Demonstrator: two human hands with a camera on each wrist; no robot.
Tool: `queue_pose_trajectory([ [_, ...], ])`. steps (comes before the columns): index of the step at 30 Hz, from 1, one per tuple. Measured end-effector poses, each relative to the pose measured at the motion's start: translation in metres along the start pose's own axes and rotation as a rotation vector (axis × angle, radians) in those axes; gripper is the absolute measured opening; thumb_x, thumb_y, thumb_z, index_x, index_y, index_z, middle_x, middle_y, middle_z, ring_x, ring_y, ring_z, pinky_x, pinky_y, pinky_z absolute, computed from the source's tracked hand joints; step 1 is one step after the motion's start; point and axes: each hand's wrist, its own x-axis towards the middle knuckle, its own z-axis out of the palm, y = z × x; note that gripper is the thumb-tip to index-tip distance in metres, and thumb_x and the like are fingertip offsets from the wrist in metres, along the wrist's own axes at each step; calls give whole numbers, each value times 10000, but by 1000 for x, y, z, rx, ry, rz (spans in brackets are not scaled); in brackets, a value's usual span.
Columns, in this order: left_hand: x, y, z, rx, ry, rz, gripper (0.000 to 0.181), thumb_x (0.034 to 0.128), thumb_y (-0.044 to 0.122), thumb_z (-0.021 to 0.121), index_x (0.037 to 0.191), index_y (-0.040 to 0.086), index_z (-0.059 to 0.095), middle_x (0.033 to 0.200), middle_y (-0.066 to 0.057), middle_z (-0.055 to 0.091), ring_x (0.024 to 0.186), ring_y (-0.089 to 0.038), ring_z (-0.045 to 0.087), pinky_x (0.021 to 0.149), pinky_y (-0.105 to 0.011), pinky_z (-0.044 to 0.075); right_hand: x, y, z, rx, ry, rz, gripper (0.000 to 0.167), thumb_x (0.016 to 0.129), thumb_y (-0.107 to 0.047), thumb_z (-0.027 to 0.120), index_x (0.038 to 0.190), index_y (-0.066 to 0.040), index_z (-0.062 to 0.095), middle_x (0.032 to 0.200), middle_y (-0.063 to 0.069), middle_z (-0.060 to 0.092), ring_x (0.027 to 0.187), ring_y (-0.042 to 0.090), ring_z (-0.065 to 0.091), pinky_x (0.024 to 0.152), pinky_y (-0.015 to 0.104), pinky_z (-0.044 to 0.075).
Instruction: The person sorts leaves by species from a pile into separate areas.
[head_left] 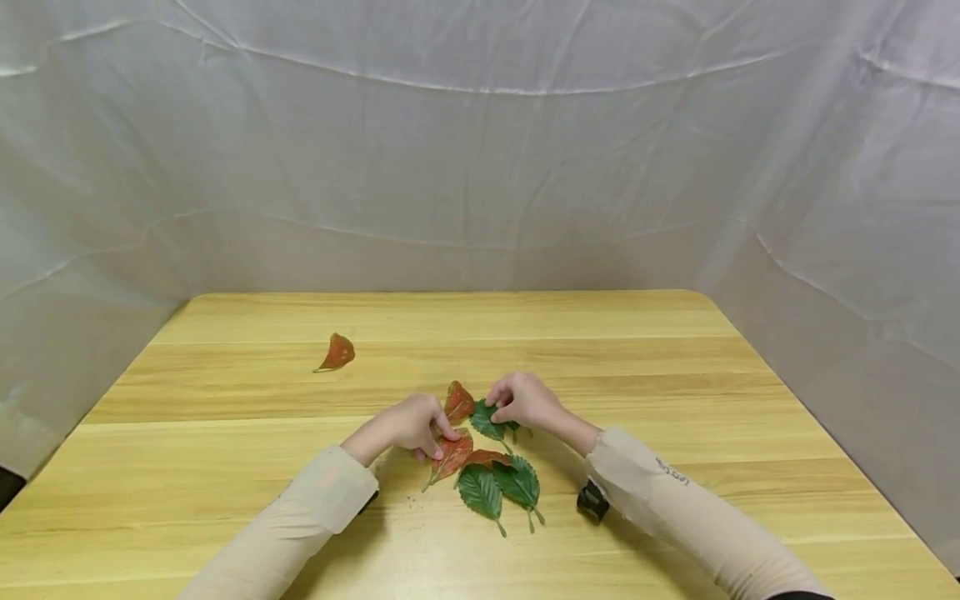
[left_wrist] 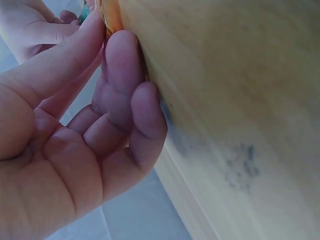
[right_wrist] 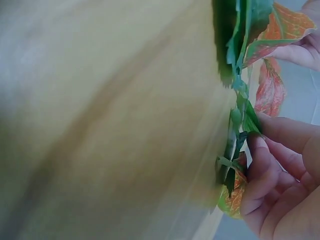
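My left hand [head_left: 415, 425] pinches the upper edge of a red leaf [head_left: 453, 456] between thumb and index finger; in the left wrist view only an orange strip of leaf [left_wrist: 112, 16] shows beyond the fingertips. With thumb and fingertips, my right hand [head_left: 531, 402] grips a green leaf [head_left: 487, 419], whose edge [right_wrist: 251, 120] sticks out in the right wrist view. Behind the hands another red leaf [head_left: 458, 402] lies close to the green one. Nearer to me, a third red leaf [head_left: 486, 457] is partly covered beside two toothed green leaves [head_left: 480, 490].
Far to the left, a single red leaf [head_left: 340, 352] lies on the wooden table [head_left: 637, 358]. Some dark specks are scattered near the left forearm. Grey-white cloth walls [head_left: 480, 183] enclose the back and sides of the table.
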Motion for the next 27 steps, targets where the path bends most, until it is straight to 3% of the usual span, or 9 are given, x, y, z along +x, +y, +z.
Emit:
queue_pose_trajectory([
  [6, -1, 0, 0, -2, 6, -6, 255, 693, -73, 702, 931, 17, 703, 956, -106, 654, 444, -152, 549, 454, -256, 481, -1, -3, -1, 54, 43, 20, 104, 711, -7, 721, 810, -25, 693, 714, 15, 634, 643, 104, 567, 574, 217, 470],
  [17, 0, 1, 1, -5, 13, -11, 261, 677, -91, 711, 915, 16, 705, 940, -113, 658, 412, -134, 519, 440, -265, 479, 0, -2, -10, 185, 107, 17, 96, 749, -2, 678, 841, 25, 685, 669, 28, 619, 492, 156, 541, 456, 265, 459],
  [20, 1, 0, 1, -7, 11, -22, 259, 677, -90, 710, 916, 9, 702, 805, -143, 656, 396, -137, 508, 437, -269, 478, 1, -1, -13, 210, 136, 32, 100, 754, -19, 680, 846, 21, 688, 668, 24, 618, 514, 189, 552, 468, 278, 462],
  [27, 0, 1, 0, 5, 4, -5, 259, 682, -84, 710, 926, 1, 698, 802, -139, 660, 385, -126, 494, 434, -268, 477, 2, -2, -21, 302, 167, 76, 118, 766, -6, 667, 875, 39, 675, 670, 42, 612, 523, 151, 540, 496, 326, 481],
])
